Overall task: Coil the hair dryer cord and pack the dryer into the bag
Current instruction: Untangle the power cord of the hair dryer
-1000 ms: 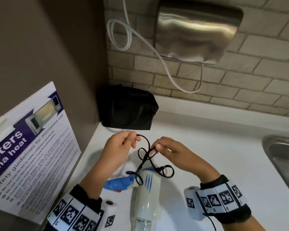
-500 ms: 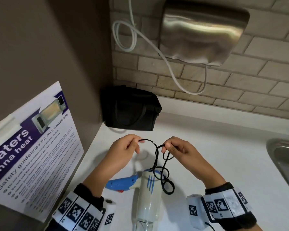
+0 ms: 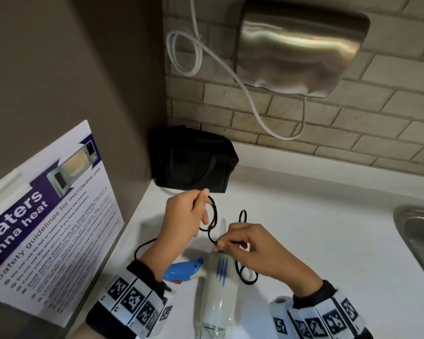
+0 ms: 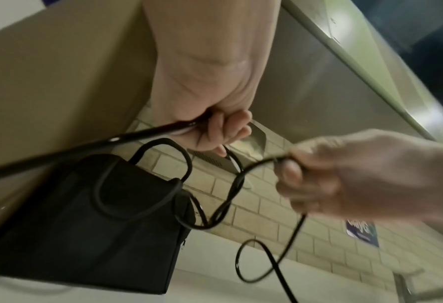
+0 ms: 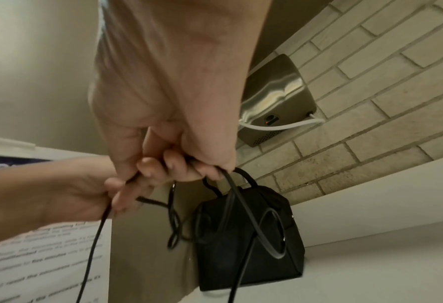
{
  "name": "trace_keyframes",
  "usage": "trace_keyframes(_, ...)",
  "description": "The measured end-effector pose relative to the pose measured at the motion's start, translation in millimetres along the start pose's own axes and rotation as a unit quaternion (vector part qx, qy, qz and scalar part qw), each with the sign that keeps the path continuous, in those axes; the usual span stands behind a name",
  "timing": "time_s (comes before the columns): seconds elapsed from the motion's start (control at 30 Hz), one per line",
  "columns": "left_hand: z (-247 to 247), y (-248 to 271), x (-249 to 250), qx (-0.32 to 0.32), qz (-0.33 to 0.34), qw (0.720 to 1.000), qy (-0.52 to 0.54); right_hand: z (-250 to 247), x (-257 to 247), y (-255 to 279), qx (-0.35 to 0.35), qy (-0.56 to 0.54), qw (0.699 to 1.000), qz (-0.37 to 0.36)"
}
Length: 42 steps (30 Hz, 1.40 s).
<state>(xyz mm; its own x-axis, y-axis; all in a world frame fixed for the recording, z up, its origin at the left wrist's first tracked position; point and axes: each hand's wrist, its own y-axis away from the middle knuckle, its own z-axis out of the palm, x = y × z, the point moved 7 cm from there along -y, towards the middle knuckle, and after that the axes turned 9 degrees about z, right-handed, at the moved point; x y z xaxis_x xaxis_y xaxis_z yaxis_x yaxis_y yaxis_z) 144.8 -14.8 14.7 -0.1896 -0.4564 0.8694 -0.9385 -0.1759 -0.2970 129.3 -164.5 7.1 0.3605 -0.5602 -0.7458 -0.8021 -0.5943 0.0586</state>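
Right hand [image 3: 255, 248] dropped lower since before; both hands pinch thin black cord [image 3: 212, 216]. Left hand [image 3: 184, 216] holds loops. White-blue hair dryer [image 3: 218, 285] at 6 o'clock on worktop [image 3: 328, 241]; black cloth bag [image 3: 194, 160] at 12. Coiling step; next, add loop.

The white-and-blue plastic hair dryer's [image 3: 220, 287] nozzle runs off the bottom edge, and the right hand [image 4: 365, 176] is pretty motion-blurred in the left wrist view.

Both wrists wear dark cuffs [image 3: 311, 292] under white bands [image 3: 132, 299] printed with black square markers.
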Motion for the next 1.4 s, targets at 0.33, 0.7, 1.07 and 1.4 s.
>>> trace_keyframes(0.33, -50.2, -0.8, -12.7, 0.089, -0.100, 0.965, 0.226, 12.4, 67.5, -5.8, 0.026, -0.015, 0.986, 0.162)
trace_keyframes(0.7, -79.4, 3.3, -23.1, 0.162, -0.117, 0.909, 0.366, -6.0, 130.7, -9.4, 0.137, 0.023, 0.949, 0.284)
trace_keyframes(1.07, -70.6, 1.1, -38.2, 0.176, -0.151, 0.881, 0.413, -16.9, 135.8, -13.7, 0.142, 0.017, 0.946, 0.292)
trace_keyframes(1.4, -84.5, 2.6, -36.9, 0.223, -0.135, 0.833, 0.488, -32.9, 181.8, -4.6, 0.170, 0.080, 0.902, 0.389)
